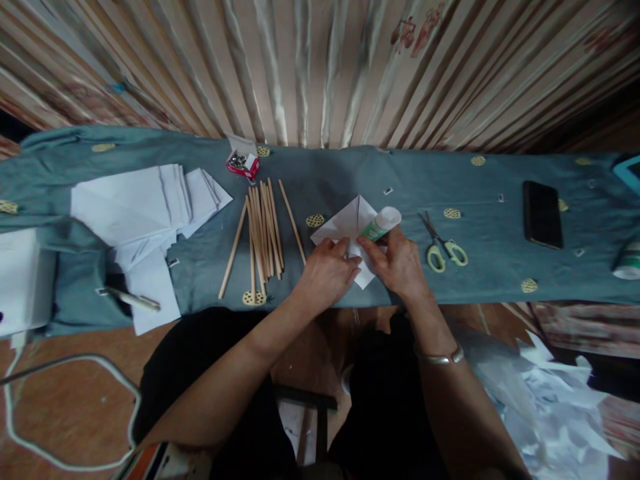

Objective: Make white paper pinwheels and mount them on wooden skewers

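Note:
A folded white paper square lies on the blue-grey cloth at the table's near edge. My left hand presses down on its lower left part, fingers curled. My right hand grips a glue stick, green with a white cap, over the paper's right side. Both hands touch the paper and almost meet at its middle.
Several wooden sticks lie left of the paper. Further left is a stack of white sheets and a pen-like tool. A red box of pins sits behind. Green-handled scissors, a phone and a tape roll lie right.

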Tool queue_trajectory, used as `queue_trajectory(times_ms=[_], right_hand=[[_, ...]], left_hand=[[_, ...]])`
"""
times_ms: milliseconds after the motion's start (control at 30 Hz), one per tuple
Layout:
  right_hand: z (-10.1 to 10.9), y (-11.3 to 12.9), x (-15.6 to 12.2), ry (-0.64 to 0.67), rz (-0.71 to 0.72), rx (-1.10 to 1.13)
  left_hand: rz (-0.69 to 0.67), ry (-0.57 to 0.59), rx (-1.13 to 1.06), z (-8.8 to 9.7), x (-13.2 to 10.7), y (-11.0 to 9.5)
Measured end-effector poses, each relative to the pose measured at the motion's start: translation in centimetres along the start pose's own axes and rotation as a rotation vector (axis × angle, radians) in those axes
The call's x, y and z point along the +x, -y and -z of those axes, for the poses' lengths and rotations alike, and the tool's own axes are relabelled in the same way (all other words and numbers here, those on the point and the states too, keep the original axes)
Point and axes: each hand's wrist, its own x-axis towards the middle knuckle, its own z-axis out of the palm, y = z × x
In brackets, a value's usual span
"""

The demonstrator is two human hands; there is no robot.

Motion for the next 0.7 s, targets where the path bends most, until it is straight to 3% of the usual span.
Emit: queue_trajectory(times_ms=[700], right_hand=[[-0.4, 0.1, 1.5, -0.049, -0.062, 0.068]], left_hand=[[0.009, -0.019, -0.016, -0.3, 0.0, 0.0]])
